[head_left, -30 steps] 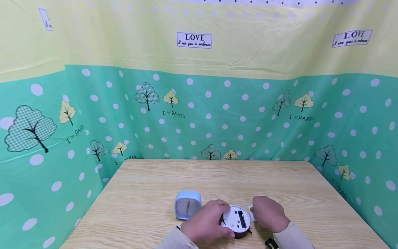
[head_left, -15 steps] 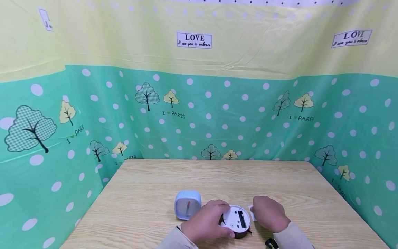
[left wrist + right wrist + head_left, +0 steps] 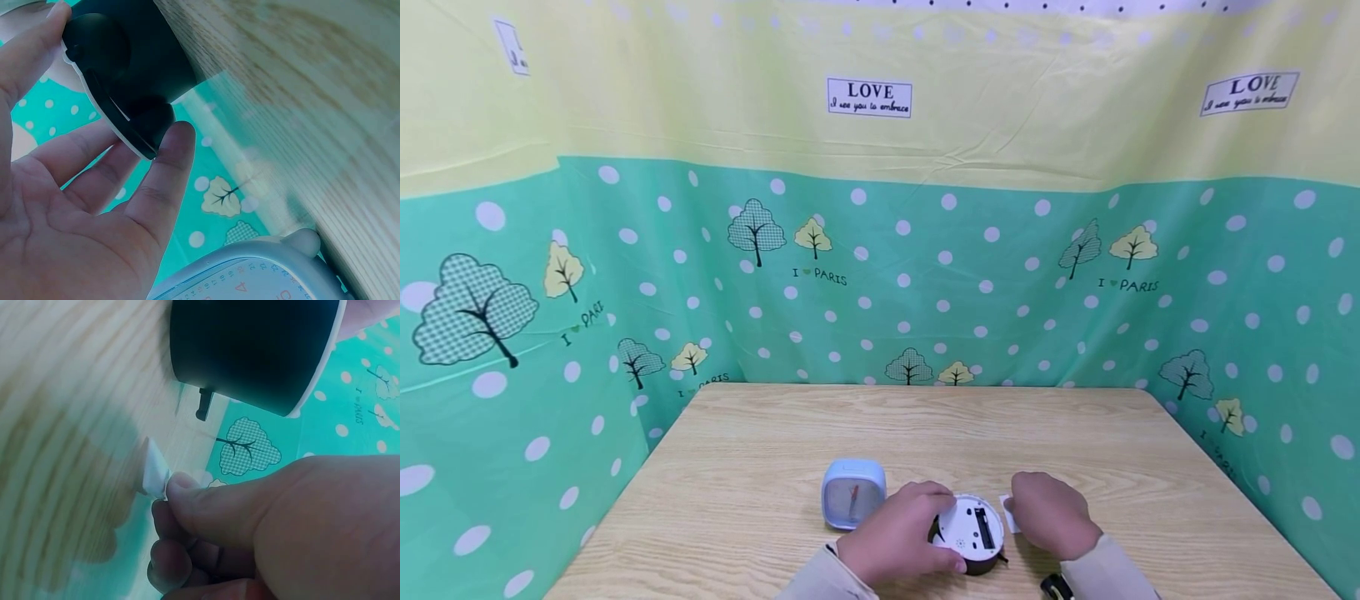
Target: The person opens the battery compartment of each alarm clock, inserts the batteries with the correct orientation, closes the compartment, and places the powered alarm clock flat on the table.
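A round clock, black-sided with a white back that faces up, stands on the table. A dark slot like a battery bay shows in its back. My left hand grips the clock by its edge, thumb on the near side and fingers on the far side; in the left wrist view its fingers touch the dark body. To the right of the clock, my right hand pinches a small flat white piece between thumb and forefinger, low over or on the table. What this piece is cannot be told.
A light-blue, rounded-square clock stands left of my left hand. A small black object lies beside my right sleeve. The wooden table reaches back to a green and yellow patterned curtain.
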A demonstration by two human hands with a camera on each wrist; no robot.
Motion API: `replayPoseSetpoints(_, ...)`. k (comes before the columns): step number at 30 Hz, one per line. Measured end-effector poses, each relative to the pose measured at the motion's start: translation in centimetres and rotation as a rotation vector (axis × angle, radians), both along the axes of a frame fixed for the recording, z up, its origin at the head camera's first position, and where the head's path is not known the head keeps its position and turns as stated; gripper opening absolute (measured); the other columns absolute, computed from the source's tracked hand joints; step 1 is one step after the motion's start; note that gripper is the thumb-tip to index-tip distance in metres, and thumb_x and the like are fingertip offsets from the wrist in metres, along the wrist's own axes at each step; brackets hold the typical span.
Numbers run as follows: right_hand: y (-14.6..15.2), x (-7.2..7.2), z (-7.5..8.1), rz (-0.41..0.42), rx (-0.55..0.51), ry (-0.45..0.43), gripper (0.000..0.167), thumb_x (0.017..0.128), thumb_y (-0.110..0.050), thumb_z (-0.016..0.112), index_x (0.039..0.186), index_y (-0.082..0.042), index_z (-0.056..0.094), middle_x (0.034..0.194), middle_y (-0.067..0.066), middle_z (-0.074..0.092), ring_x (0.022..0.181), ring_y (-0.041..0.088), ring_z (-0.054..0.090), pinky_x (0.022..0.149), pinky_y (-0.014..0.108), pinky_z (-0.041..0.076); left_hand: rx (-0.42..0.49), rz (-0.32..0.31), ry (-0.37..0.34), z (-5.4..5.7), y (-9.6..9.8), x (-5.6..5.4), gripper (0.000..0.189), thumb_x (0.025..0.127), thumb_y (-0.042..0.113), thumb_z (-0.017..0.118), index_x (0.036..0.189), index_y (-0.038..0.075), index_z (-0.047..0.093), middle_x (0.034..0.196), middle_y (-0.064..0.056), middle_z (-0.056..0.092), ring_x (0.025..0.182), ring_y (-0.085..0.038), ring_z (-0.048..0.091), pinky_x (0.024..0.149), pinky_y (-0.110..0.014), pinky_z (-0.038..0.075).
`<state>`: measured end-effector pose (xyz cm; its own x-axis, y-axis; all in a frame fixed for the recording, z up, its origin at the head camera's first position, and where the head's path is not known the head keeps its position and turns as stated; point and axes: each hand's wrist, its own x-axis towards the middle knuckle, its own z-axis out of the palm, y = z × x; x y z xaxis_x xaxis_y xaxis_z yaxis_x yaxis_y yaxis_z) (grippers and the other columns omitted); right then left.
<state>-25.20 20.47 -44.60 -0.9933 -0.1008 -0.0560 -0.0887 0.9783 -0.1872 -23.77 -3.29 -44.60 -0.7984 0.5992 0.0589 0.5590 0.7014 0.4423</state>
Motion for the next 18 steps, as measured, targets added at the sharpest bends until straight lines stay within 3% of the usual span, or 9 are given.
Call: replayPoseSetpoints(18,0.67,-0.05,0.14,-0.023,-0.012,-0.001,0.021,0.099,-0.02,0.067,0.081,-0.01,0.071,0.066,0.001,0.057,0.057,0.018,0.052,0.048,0.034,0.042,0.0,0.002,-0.001,-0.18,-0.01,-0.09,0.073,0.078,0.056,0.086,0.138,0.02,0.066,0.141,0.008,0.061,0.129,-0.011,0.057,0.109,-0.032,0.049)
